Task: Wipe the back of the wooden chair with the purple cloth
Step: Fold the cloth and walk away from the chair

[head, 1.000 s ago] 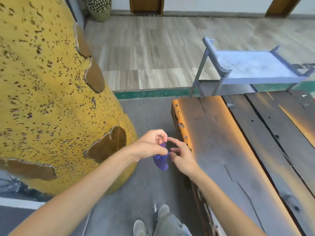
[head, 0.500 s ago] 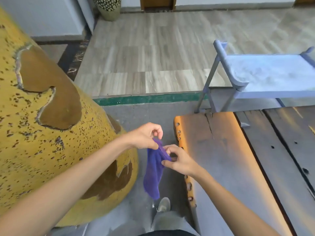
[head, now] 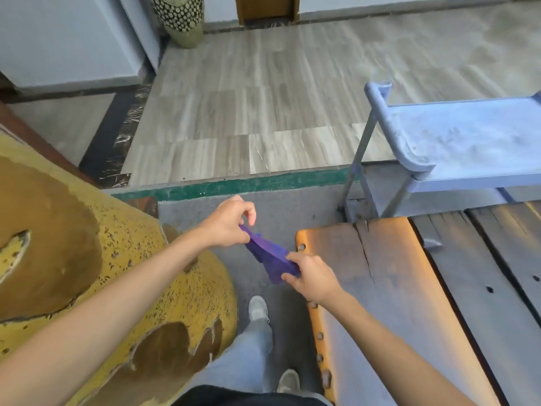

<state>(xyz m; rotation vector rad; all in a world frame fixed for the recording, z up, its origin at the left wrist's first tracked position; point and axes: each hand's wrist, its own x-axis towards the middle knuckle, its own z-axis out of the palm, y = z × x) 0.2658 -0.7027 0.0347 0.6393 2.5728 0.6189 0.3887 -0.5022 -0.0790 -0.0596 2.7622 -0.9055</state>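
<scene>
Since half a second ago the cloth [head: 270,257] has gone from hanging in a long fold below the hands to being drawn out between them, and the hands have moved apart. The view has also tipped up, showing more of the tiled floor [head: 263,106] ahead.

The left hand [head: 231,221] has its grip clamped on the upper end of the cloth, thumb and fingers pinching it, with the forefinger curled above. The right hand [head: 311,276] has its grip clamped on the lower end, fingers curled round a bunched fold. The cloth runs in a slant from upper left to lower right between the two, held in the air over the grey floor strip [head: 292,206], just left of the wooden slab [head: 380,288].

That slab has an orange, rounded edge with a row of holes along it and a crack through its near corner; darker planks [head: 497,273] lie beside it to the right. Whether this is the chair cannot be told. Left of the arms stands a large yellow speckled form [head: 87,259] with brown patches. Beyond the slab, a blue metal-legged rack [head: 453,136] stands at the edge of a green border line [head: 234,186]. A spotted vase [head: 181,19] stands far off by the wall. Below, grey trouser legs and two light shoes [head: 257,307] show on the floor.
</scene>
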